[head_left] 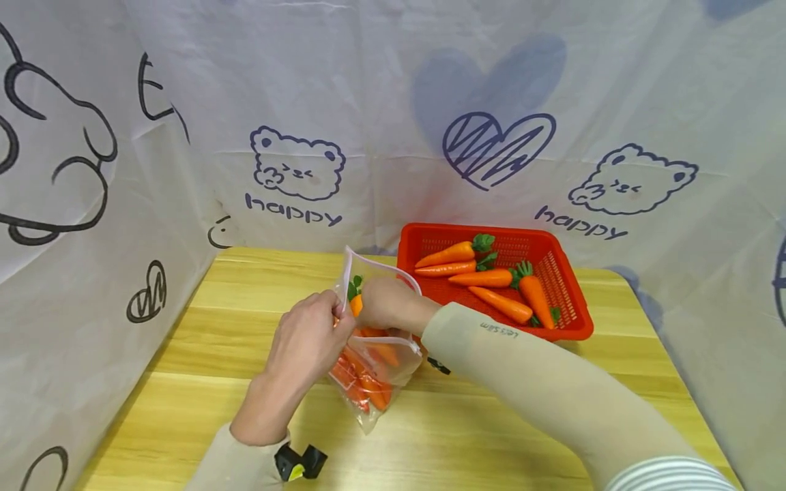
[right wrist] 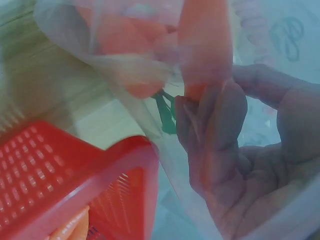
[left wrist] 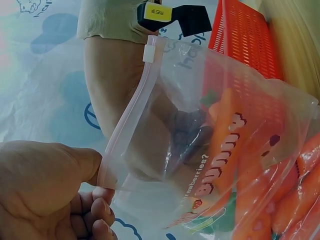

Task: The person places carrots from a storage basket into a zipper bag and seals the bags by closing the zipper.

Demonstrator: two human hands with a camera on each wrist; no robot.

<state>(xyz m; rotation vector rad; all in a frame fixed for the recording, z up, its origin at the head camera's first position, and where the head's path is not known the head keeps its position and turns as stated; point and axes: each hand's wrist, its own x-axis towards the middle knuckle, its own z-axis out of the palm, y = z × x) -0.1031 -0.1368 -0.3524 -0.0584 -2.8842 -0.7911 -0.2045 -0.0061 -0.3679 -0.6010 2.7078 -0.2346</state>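
Observation:
A clear zip bag with a pink seal holds several carrots and stands near the table's middle. My left hand pinches its edge at the mouth between thumb and forefinger, plain in the left wrist view. My right hand is inside the bag, seen through the film in the left wrist view. In the right wrist view its thumb and fingers pinch the end of an orange carrot. Other carrots and a green top lie beside it within the bag.
Behind and to the right of the bag, a red perforated basket contains several more carrots with green tops. The wooden table is bordered by printed white cloth at the back and sides.

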